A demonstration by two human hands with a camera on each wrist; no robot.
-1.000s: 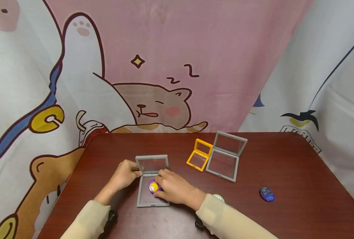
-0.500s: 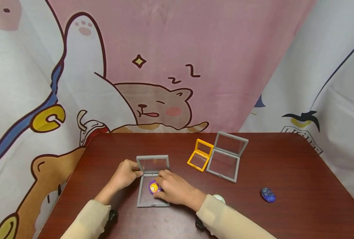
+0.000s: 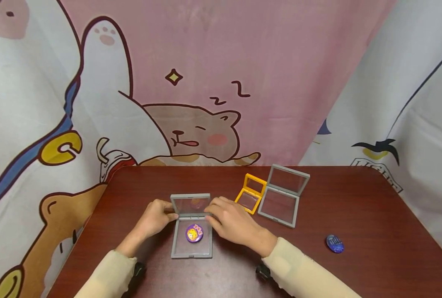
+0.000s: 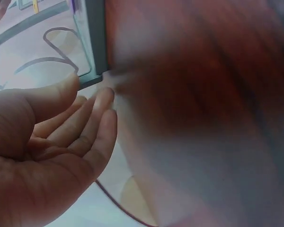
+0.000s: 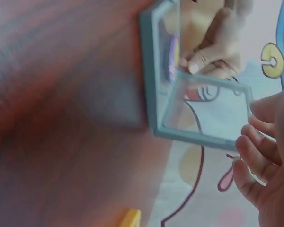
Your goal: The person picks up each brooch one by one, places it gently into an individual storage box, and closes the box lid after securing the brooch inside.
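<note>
A grey frame with clear film (image 3: 181,249) stands hinged wide apart near the table's front, its lid (image 3: 190,195) raised. On the film of its lower half lies a purple round badge (image 3: 194,233) with a yellow figure. The left hand (image 3: 152,220) holds the frame's left side by the hinge, thumb in front and fingers behind. At the lid's right edge is the right hand (image 3: 235,222); in the right wrist view its thumb and curled fingers (image 5: 248,142) pinch the lid's edge.
Behind and right of the hands stand a small orange frame (image 3: 239,203) and another grey frame (image 3: 296,212), both with lids raised. A blue badge (image 3: 334,243) lies on the table (image 3: 358,207) at the right. A patterned curtain (image 3: 280,82) hangs behind.
The right hand has let go of the purple badge and moved right and up to the lid's right edge. The left hand keeps its place.
</note>
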